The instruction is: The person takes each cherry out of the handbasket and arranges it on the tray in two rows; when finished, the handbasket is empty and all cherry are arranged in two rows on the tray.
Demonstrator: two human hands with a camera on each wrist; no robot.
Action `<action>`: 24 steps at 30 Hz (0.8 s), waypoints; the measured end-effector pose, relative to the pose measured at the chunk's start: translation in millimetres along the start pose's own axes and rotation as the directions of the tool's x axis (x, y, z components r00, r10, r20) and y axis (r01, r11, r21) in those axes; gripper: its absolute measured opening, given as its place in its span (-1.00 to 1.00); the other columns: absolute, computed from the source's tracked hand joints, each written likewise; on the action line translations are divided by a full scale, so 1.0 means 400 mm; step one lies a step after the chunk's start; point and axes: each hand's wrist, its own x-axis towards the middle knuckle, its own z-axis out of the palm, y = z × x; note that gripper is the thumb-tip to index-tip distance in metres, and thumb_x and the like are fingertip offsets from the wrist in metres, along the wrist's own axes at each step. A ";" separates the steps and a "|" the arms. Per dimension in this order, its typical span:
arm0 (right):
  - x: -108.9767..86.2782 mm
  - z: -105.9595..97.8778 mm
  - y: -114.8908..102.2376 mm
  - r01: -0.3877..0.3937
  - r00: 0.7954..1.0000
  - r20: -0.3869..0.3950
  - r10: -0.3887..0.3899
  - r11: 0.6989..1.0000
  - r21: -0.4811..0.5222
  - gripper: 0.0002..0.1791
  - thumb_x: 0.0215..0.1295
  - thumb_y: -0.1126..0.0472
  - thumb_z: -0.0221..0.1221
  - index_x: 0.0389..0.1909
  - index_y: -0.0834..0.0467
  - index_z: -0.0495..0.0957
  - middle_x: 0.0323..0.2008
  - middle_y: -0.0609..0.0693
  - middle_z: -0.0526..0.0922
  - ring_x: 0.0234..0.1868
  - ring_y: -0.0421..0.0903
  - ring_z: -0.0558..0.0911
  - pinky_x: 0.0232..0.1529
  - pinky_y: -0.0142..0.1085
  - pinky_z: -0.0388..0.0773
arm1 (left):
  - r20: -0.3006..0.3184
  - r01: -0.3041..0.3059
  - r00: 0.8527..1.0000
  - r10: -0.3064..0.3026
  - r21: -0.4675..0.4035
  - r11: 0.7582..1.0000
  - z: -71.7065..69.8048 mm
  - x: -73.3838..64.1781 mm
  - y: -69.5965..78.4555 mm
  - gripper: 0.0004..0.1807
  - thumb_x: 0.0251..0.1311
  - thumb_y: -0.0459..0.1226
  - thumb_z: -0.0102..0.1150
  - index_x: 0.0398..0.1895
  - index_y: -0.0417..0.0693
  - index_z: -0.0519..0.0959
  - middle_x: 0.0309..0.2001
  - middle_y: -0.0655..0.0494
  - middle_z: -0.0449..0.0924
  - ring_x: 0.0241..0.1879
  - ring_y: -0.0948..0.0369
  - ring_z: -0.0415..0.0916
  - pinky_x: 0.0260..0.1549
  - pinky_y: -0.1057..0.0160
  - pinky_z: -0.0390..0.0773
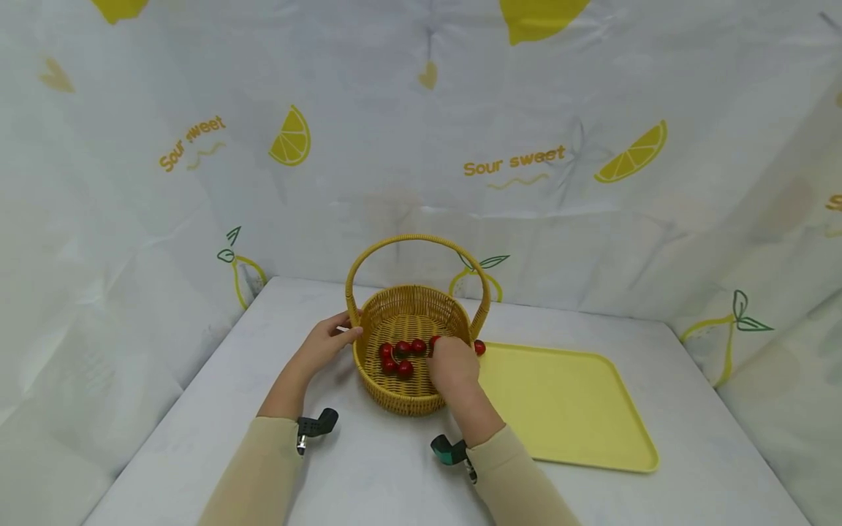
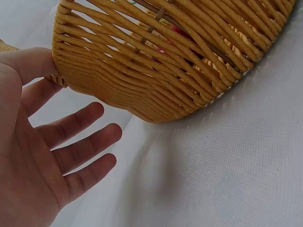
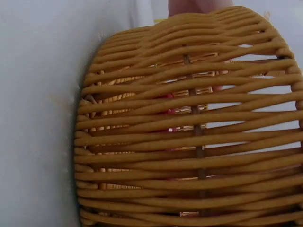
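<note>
A round yellow wicker basket (image 1: 401,404) with a tall arched handle stands on the table. My left hand (image 1: 325,342) grips its left rim by the handle's foot between thumb and index finger; in the left wrist view the other fingers (image 2: 90,146) spread loosely outside the weave. Several red cherries (image 1: 404,369) lie on the basket's floor. My right hand (image 1: 455,365) reaches over the near right rim with curled fingers, a cherry (image 1: 435,342) at their tips. Its fingertips are mostly hidden. Another cherry (image 1: 480,348) shows just right of the rim.
A flat yellow tray (image 1: 572,402) lies to the right of the basket, its left edge partly behind my right arm. White cloth (image 1: 395,175) with lemon prints hangs behind and at both sides. The tabletop (image 1: 375,467) is white.
</note>
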 end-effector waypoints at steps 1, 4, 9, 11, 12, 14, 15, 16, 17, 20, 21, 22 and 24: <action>0.000 0.003 0.000 0.004 1.000 0.001 -0.004 1.000 -0.023 -0.81 0.26 0.18 0.40 -0.44 0.23 0.70 -0.44 0.12 0.70 -0.40 0.05 0.71 -0.49 -0.09 0.65 | -0.001 0.000 1.000 0.000 0.003 1.000 0.000 0.001 0.001 -0.43 0.47 -0.04 0.17 0.49 0.07 0.42 0.24 -0.13 0.52 0.06 0.02 0.58 0.12 -0.15 0.46; 0.000 0.006 -0.002 0.012 1.000 0.028 -0.010 0.997 -0.073 -0.78 0.24 0.12 0.43 -0.43 0.19 0.69 -0.48 0.08 0.69 -0.47 0.01 0.69 -0.54 -0.12 0.62 | -0.003 0.008 1.000 -0.008 0.006 1.000 0.000 0.001 0.003 -0.42 0.48 -0.04 0.16 0.50 0.08 0.41 0.25 -0.13 0.52 0.07 0.02 0.58 0.14 -0.17 0.44; -0.001 0.006 -0.002 0.037 0.997 0.077 -0.027 0.992 -0.124 -0.66 0.18 -0.05 0.47 -0.49 0.13 0.67 -0.57 0.01 0.62 -0.55 -0.08 0.60 -0.56 -0.18 0.56 | 0.000 0.016 1.000 -0.016 0.010 1.000 0.002 0.001 0.002 -0.42 0.48 -0.04 0.16 0.50 0.09 0.40 0.26 -0.13 0.51 0.08 0.01 0.57 0.12 -0.14 0.47; -0.004 0.005 -0.003 0.048 0.995 0.095 -0.036 0.990 -0.135 -0.61 0.17 -0.12 0.46 -0.53 0.11 0.65 -0.61 -0.01 0.58 -0.58 -0.10 0.56 -0.59 -0.21 0.52 | 0.002 0.015 1.000 -0.015 0.012 1.000 0.003 0.002 0.000 -0.42 0.48 -0.03 0.16 0.51 0.09 0.40 0.26 -0.14 0.51 0.08 0.01 0.56 0.09 -0.12 0.49; -0.006 0.005 -0.003 0.055 0.994 0.101 -0.041 0.988 -0.141 -0.57 0.17 -0.16 0.45 -0.54 0.11 0.64 -0.62 -0.02 0.55 -0.60 -0.11 0.53 -0.60 -0.22 0.49 | 0.004 0.016 1.000 -0.016 0.013 1.000 0.004 0.002 -0.001 -0.42 0.48 -0.03 0.16 0.51 0.10 0.39 0.26 -0.14 0.50 0.08 0.00 0.56 0.08 -0.11 0.50; -0.009 0.004 -0.002 0.070 0.992 0.112 -0.053 0.986 -0.151 -0.52 0.18 -0.23 0.43 -0.56 0.09 0.62 -0.65 -0.04 0.51 -0.62 -0.12 0.51 -0.62 -0.24 0.46 | 0.002 0.024 1.000 -0.024 0.008 1.000 0.004 0.002 0.000 -0.42 0.47 -0.01 0.17 0.50 0.13 0.40 0.26 -0.12 0.50 0.09 0.00 0.56 0.07 -0.10 0.51; -0.010 0.003 -0.002 0.077 0.992 0.113 -0.060 0.985 -0.153 -0.51 0.19 -0.26 0.41 -0.55 0.09 0.63 -0.66 -0.04 0.50 -0.63 -0.12 0.50 -0.62 -0.25 0.45 | 0.000 0.028 1.000 -0.028 0.004 1.000 0.004 0.003 0.000 -0.42 0.47 0.00 0.17 0.50 0.15 0.41 0.26 -0.11 0.51 0.09 0.01 0.56 0.07 -0.10 0.51; -0.011 0.003 -0.002 0.083 0.991 0.117 -0.066 0.985 -0.153 -0.51 0.20 -0.27 0.40 -0.54 0.08 0.64 -0.65 -0.05 0.50 -0.63 -0.13 0.49 -0.62 -0.26 0.44 | -0.001 0.029 1.000 -0.029 0.004 1.000 0.005 0.003 -0.001 -0.42 0.47 0.00 0.17 0.50 0.15 0.41 0.26 -0.11 0.51 0.09 0.00 0.56 0.07 -0.09 0.51; -0.011 0.003 -0.001 0.092 0.990 0.117 -0.074 0.984 -0.151 -0.52 0.20 -0.28 0.39 -0.51 0.07 0.66 -0.65 -0.06 0.50 -0.62 -0.13 0.49 -0.62 -0.26 0.44 | -0.001 0.027 1.000 -0.027 0.003 1.000 0.004 0.002 -0.001 -0.41 0.46 0.01 0.17 0.50 0.15 0.41 0.26 -0.11 0.51 0.09 0.00 0.56 0.07 -0.09 0.51; -0.010 0.003 0.002 0.119 0.987 0.120 -0.103 0.984 -0.133 -0.59 0.22 -0.25 0.39 -0.37 0.04 0.74 -0.59 -0.07 0.56 -0.58 -0.14 0.51 -0.61 -0.26 0.44 | 0.000 0.017 1.000 -0.017 0.006 1.000 0.004 0.002 -0.003 -0.41 0.47 0.01 0.17 0.50 0.13 0.41 0.25 -0.12 0.51 0.09 0.00 0.56 0.06 -0.09 0.52; -0.009 0.004 0.003 0.128 0.986 0.120 -0.114 0.984 -0.124 -0.62 0.23 -0.22 0.40 -0.31 0.03 0.77 -0.55 -0.07 0.60 -0.56 -0.14 0.53 -0.61 -0.26 0.45 | 0.002 0.013 1.000 -0.013 0.007 1.000 0.005 0.003 -0.004 -0.41 0.47 0.00 0.17 0.50 0.13 0.40 0.25 -0.12 0.51 0.09 0.00 0.56 0.06 -0.09 0.52; -0.007 0.005 0.004 0.137 0.985 0.121 -0.123 0.984 -0.115 -0.64 0.23 -0.20 0.40 -0.25 0.02 0.78 -0.51 -0.07 0.64 -0.54 -0.15 0.54 -0.60 -0.27 0.45 | 0.003 0.011 1.000 -0.011 0.009 1.000 0.004 0.002 -0.004 -0.41 0.47 0.00 0.16 0.51 0.12 0.40 0.26 -0.12 0.50 0.09 0.00 0.56 0.06 -0.09 0.52; -0.004 0.005 0.007 0.155 0.982 0.124 -0.143 0.983 -0.096 -0.67 0.24 -0.14 0.42 -0.14 0.00 0.79 -0.40 -0.07 0.71 -0.48 -0.14 0.58 -0.59 -0.27 0.47 | 0.003 0.012 1.000 -0.012 0.008 1.000 0.004 0.001 -0.004 -0.41 0.47 0.00 0.16 0.51 0.13 0.40 0.26 -0.12 0.50 0.09 0.01 0.56 0.06 -0.09 0.52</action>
